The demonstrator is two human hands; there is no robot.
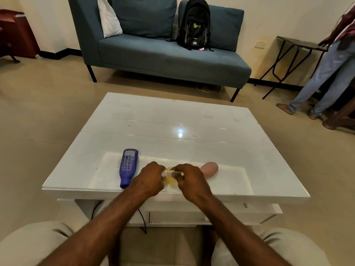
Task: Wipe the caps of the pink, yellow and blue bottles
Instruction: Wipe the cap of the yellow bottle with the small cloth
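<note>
A blue bottle (128, 167) lies on the white table (172, 121) near its front edge, cap toward me. Right of it my left hand (150, 177) and my right hand (189, 179) meet over a yellow bottle (170, 178), of which only a small strip shows between the fingers. A bit of white cloth or tissue (165, 172) shows at my left fingertips, against the yellow bottle. A pink bottle (209, 169) lies behind my right hand, partly hidden by it. Which hand holds the yellow bottle and which the cloth is hard to tell.
A blue sofa (163, 54) with a black backpack (195, 24) stands beyond the table. A person (326, 70) stands at the right next to a small dark side table (295, 45). My knees sit just below the table's front edge.
</note>
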